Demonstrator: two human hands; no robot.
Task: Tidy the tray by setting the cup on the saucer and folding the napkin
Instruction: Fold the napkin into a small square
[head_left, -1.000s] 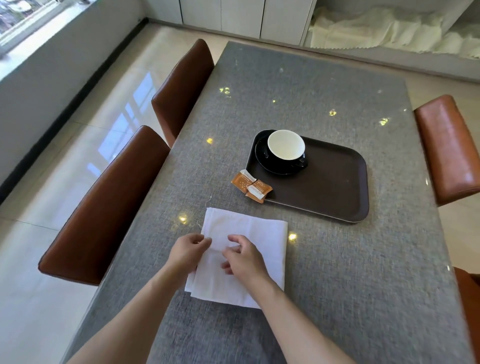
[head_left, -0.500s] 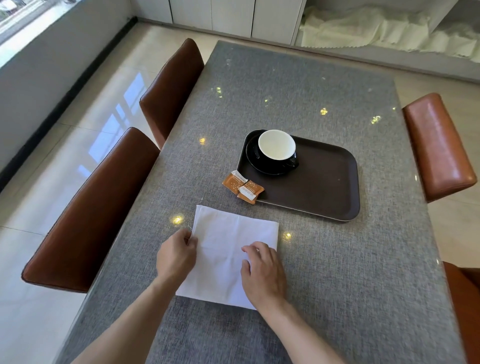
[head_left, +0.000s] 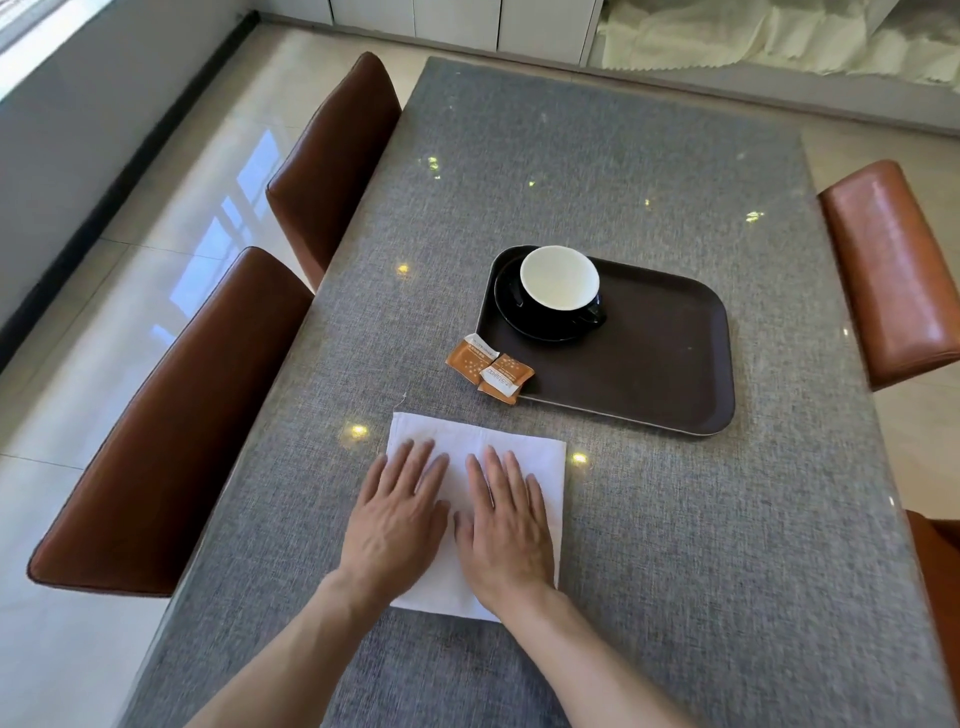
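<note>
A: Where is the napkin (head_left: 540, 467)?

B: Flat on the table (head_left: 675, 571), near the tray (head_left: 665, 364), directly under both hands. The cup (head_left: 560, 286) sits on the saucer (head_left: 506, 306).

A: Finger state?

B: Left hand (head_left: 397, 525) and right hand (head_left: 506, 530) lie palm-down, fingers extended and slightly spread, gripping nothing.

A: Orientation?

B: The long axis runs away from the person. Each hand covers one half; neither is nearer.

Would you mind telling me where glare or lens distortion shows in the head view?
Head view: small bright glints dot the glossy table, one beside the napkin; window reflections gleam on the floor tiles; wide-angle bowing curves the table edges; the tray stays sharp.
</note>
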